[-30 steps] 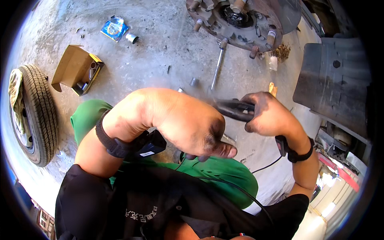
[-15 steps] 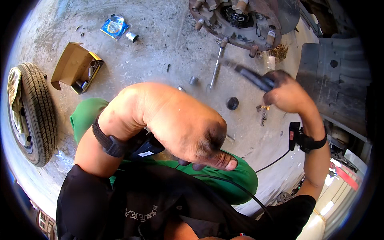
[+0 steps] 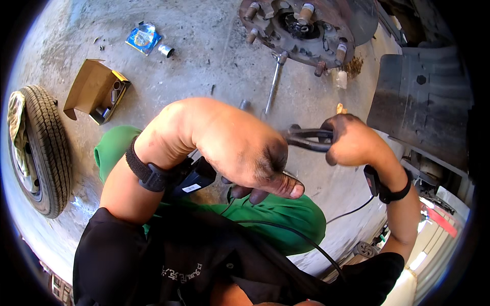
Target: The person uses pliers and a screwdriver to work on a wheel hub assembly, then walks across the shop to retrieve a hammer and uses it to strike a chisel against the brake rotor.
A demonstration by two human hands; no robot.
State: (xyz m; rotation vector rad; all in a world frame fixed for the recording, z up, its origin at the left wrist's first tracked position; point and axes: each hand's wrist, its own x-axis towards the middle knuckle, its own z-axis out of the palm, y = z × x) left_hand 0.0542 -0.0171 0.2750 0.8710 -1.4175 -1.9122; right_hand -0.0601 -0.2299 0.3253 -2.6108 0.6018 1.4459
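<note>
My left hand (image 3: 240, 148), its thumb side smeared with black grease, is bent over above my green-trousered knee. Its fingers curl in underneath, and what they hold, if anything, is hidden behind the hand. My right hand (image 3: 352, 140) is closed round a dark pair of pliers (image 3: 310, 140), whose far end lies close beside the left hand's knuckles. Beyond the hands stands a rusty wheel hub (image 3: 301, 30) with several studs. A long metal bar (image 3: 274, 84) lies on the floor just below it. One small grey socket (image 3: 245, 104) shows past my left wrist.
An opened cardboard box (image 3: 97, 84) with metal cylinders inside lies at the left. Behind it are a blue packet (image 3: 143, 38) and a silver ring-like part (image 3: 166, 50). At far left stands a tyre (image 3: 48, 153) with a cloth on it. A dark panel (image 3: 416, 97) fills the right.
My right hand has brought the pliers down and leftward, close to my left hand. The round black cap on the floor is now hidden. My left hand has shifted slightly upward in view.
</note>
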